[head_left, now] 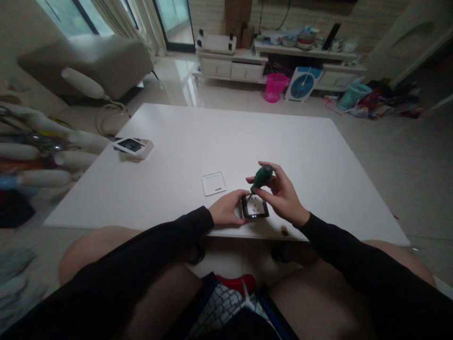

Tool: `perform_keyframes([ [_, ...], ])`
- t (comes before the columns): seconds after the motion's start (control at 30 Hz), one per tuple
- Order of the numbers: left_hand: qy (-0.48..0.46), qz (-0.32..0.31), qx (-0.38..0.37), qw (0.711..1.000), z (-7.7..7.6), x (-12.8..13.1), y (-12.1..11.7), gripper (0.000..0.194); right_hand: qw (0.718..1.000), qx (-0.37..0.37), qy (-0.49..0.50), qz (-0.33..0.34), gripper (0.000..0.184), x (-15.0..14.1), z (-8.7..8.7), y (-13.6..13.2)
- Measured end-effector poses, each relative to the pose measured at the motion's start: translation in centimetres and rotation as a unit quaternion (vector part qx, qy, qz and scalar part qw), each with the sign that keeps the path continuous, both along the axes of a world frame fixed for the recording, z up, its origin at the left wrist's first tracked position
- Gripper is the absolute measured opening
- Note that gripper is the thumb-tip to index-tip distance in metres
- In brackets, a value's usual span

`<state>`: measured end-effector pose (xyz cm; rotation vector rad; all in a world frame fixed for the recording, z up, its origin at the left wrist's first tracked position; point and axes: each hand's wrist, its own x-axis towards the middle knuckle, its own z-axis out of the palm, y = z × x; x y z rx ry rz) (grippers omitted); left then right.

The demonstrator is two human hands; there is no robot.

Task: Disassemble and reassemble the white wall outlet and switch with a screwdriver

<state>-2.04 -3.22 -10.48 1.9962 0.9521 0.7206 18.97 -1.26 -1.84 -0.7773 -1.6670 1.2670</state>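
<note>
Near the front edge of the white table point(184, 141) stands a wall socket point(256, 206) with a white slotted face and a dark surround. My left hand point(229, 208) grips its left side, thumb and fingers on opposite edges. In my right hand point(283, 196) is a screwdriver with a green handle point(262, 177). It leans over the socket, and its shaft points down at the upper left of the face; whether the tip sits in a screw is too small to tell. A white square cover frame point(213, 183) lies flat left of the socket.
A small brown object point(284, 230) lies at the table's front edge, below my right wrist. Far left on the table is a white box point(136, 147) with a dark picture. Beyond the table are a pink basket point(275, 88) and a blue fan point(303, 85).
</note>
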Motion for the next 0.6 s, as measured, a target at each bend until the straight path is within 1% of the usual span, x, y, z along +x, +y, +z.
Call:
perform_keyframes([
  [0.17, -0.003, -0.006, 0.009, 1.0, 0.27, 0.1, 0.06, 0.077, 1.0, 0.012, 0.004, -0.021, 0.066, -0.1, -0.1, 0.02],
  [0.33, -0.007, -0.008, 0.01, 1.0, 0.09, -0.03, 0.13, 0.083, 1.0, 0.005, -0.004, -0.023, 0.063, -0.18, -0.14, -0.02],
  [0.47, -0.005, -0.007, 0.005, 1.0, 0.07, -0.04, 0.06, 0.079, 1.0, 0.009, -0.002, -0.007, 0.057, -0.09, -0.23, 0.01],
  [0.6, 0.001, 0.004, -0.004, 1.0, 0.33, 0.03, 0.01, 0.077, 0.999, 0.024, -0.014, -0.024, 0.057, -0.1, -0.36, 0.2],
])
